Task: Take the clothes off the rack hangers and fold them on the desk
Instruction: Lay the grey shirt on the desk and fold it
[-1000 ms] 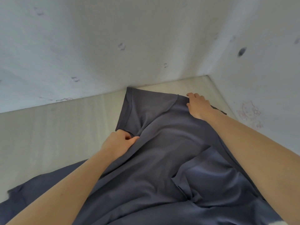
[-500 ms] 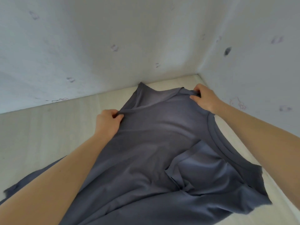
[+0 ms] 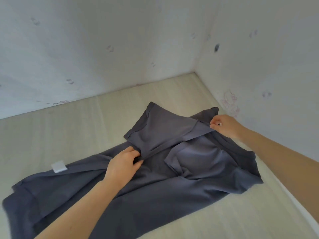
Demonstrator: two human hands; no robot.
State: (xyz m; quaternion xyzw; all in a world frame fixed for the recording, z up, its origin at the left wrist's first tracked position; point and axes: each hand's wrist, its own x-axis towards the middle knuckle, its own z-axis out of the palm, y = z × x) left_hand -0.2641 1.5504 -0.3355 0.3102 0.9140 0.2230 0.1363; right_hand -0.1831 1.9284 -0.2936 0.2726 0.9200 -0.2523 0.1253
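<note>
Dark grey soft cotton T-shirt (image 3: 155,183) lies limp on pale wooden desk (image 3: 86,128). Left hand (image 3: 123,164) and right hand (image 3: 224,125) each pinch the folded sleeve edge between them; light, floppy fabric is likely best held at seams.

Soft even daylight, faint shadows, slight blur, wide-angle bowing.

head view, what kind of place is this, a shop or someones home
Probably a home room corner: a pale wood-grain desk set against white walls with faint cartoon prints, and a dark grey shirt spread for folding.
</note>
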